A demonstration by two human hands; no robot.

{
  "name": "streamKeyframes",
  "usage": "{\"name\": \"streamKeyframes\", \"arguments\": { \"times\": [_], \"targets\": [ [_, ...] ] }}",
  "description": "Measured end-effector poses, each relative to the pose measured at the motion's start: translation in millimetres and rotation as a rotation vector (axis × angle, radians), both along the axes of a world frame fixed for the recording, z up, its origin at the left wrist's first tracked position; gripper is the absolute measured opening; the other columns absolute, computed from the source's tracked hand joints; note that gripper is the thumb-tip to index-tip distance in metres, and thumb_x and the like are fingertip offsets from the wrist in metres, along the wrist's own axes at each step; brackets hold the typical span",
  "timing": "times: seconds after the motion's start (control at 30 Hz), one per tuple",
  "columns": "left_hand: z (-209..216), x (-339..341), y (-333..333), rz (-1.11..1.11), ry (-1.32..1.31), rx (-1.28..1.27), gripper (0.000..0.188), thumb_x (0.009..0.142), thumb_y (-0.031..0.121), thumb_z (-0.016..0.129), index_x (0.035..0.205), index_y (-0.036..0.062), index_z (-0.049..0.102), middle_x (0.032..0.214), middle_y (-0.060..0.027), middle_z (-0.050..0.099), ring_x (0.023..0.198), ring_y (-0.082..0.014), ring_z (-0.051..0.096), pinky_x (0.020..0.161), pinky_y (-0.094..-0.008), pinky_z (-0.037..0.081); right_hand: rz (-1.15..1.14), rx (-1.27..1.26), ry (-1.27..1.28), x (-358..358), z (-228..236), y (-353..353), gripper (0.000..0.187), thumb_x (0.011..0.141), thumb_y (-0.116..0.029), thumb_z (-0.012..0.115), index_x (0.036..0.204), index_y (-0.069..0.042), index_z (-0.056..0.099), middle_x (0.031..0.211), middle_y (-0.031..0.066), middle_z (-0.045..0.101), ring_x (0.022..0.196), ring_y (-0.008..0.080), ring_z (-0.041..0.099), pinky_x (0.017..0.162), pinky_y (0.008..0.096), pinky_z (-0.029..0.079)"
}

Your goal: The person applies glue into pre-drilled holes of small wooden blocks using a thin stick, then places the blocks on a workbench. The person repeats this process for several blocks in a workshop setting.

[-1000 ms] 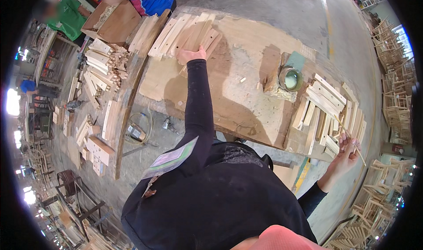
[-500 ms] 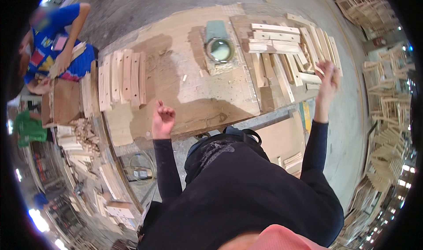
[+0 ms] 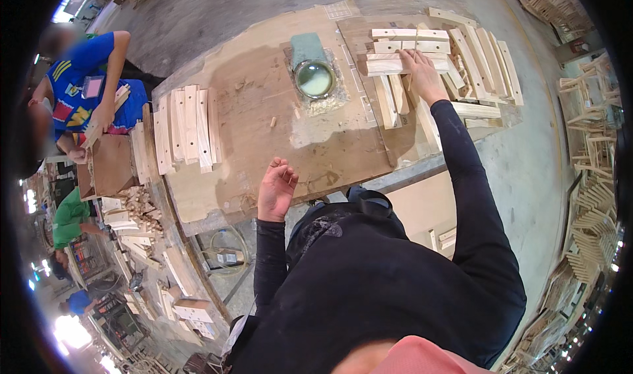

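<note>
My right hand (image 3: 425, 78) is over the stack at the right of the workbench, its fingers closed on the edge of a pale wooden slat (image 3: 384, 65). Behind that lie two more slats with drilled holes, one being the far slat (image 3: 395, 33). Above the near edge of the bench, my left hand (image 3: 277, 190) is raised with its fingers curled inward; whatever is in them, if anything, is hidden. A round pot (image 3: 315, 79) of pale, milky liquid stands at mid-bench, beyond and between my hands.
Drilled slats (image 3: 190, 124) lie in a row on the bench's left. More curved slats (image 3: 484, 61) lie at the far right. Small wooden bits (image 3: 273, 121) dot the workbench (image 3: 244, 110). A co-worker in blue (image 3: 109, 77) handles wood beside a brown box (image 3: 112, 166).
My right hand has moved left from the right edge of the stack onto the front slat. My left hand has shifted slightly right, fingers still curled.
</note>
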State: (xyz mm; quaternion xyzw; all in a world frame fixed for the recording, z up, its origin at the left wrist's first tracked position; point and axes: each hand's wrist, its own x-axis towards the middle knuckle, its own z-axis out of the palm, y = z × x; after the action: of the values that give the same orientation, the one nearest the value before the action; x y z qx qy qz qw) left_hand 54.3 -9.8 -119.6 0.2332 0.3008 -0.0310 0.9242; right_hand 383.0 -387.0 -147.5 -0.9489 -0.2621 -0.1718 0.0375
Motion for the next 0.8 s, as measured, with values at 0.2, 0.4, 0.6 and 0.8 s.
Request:
{"name": "streamKeyframes", "arguments": {
  "times": [0.2, 0.4, 0.6, 0.8],
  "targets": [
    [-3, -15, -11, 0.041, 0.096, 0.037, 0.022, 0.092, 0.001, 0.062, 0.109, 0.0142, 0.061, 0.102, 0.0018, 0.064, 0.088, -0.0140, 0.062, 0.083, -0.0321, 0.053, -0.046, -0.057, 0.069, 5, 4, 0, 0.044, 0.081, 0.000, 0.061, 0.122, -0.014, 0.062, 0.123, 0.0118, 0.064, 0.119, 0.0315, 0.057, 0.106, 0.0451, 0.039],
    [13, -10, -34, -0.142, 0.059, 0.445, 0.020, 0.093, 0.006, 0.065, 0.113, 0.0099, 0.061, 0.102, 0.0008, 0.064, 0.089, -0.0119, 0.062, 0.082, -0.0297, 0.052, -0.022, 0.311, 0.166, -53, 21, -17, 0.048, 0.074, -0.004, 0.078, 0.119, -0.010, 0.064, 0.123, 0.0137, 0.063, 0.116, 0.0364, 0.058, 0.100, 0.0453, 0.046],
    [64, 33, -85, -0.451, -0.387, 1.074, 0.051, 0.088, 0.019, 0.078, 0.131, 0.0014, 0.056, 0.118, -0.0072, 0.062, 0.105, -0.0158, 0.061, 0.094, -0.0294, 0.048, -0.002, 0.573, 0.329, -151, 107, 24, 0.052, 0.077, -0.009, 0.082, 0.125, -0.005, 0.060, 0.123, 0.0152, 0.061, 0.115, 0.0332, 0.059, 0.097, 0.0405, 0.049],
    [103, 79, -128, 0.024, -0.713, 1.164, 0.059, 0.072, 0.017, 0.086, 0.120, -0.0001, 0.054, 0.114, -0.0118, 0.062, 0.104, -0.0197, 0.065, 0.085, -0.0333, 0.054, 0.165, 0.753, 0.522, -223, 129, 91, 0.055, 0.073, -0.001, 0.079, 0.125, -0.007, 0.062, 0.127, 0.0176, 0.060, 0.122, 0.0354, 0.058, 0.100, 0.0409, 0.048]
  ]
}}
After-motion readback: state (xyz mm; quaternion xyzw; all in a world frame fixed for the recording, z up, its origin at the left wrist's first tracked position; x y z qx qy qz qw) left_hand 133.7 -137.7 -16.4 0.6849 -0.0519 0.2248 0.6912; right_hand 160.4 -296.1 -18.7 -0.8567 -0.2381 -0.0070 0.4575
